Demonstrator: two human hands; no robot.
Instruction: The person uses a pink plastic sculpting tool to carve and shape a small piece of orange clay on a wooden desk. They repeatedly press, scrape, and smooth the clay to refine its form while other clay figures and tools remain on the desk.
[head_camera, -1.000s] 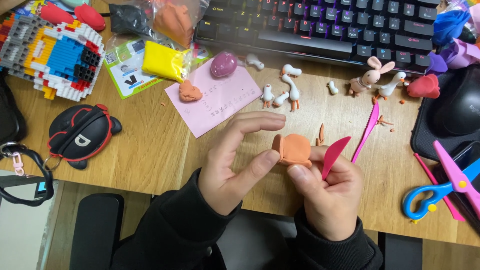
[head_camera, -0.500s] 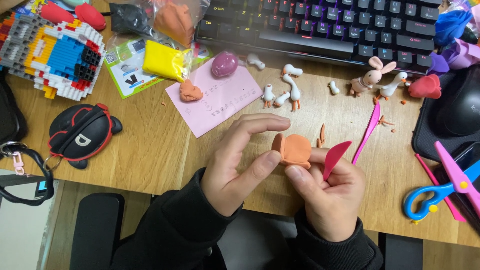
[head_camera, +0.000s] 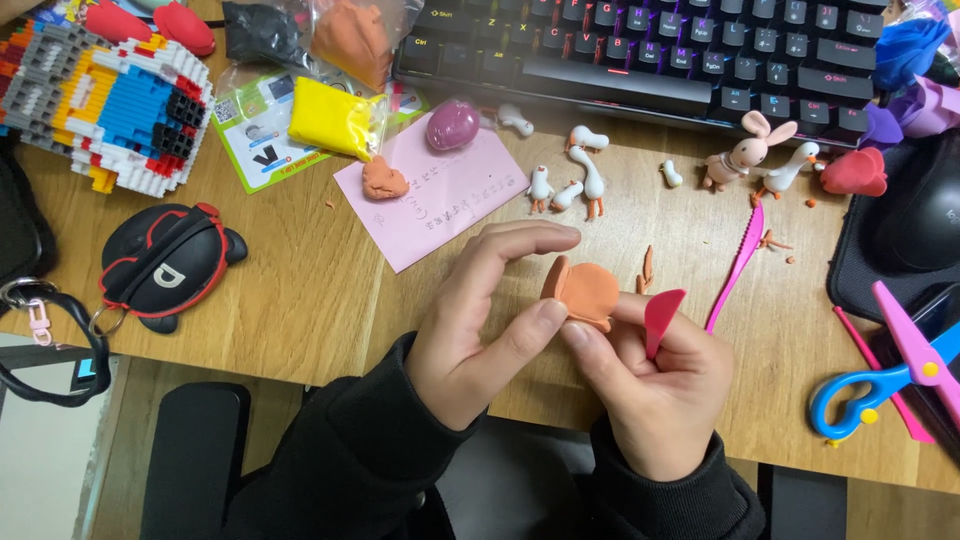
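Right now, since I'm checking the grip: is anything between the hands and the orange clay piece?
Nothing visible. The left hand and right hand both touch the orange clay piece directly; the red tool sits beside it in the right hand.

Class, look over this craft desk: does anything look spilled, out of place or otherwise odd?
Small orange clay crumbs lie scattered on the wooden desk beside the pink plastic knife. Both hands pinch the orange clay piece, and the right hand also grips a red tool.
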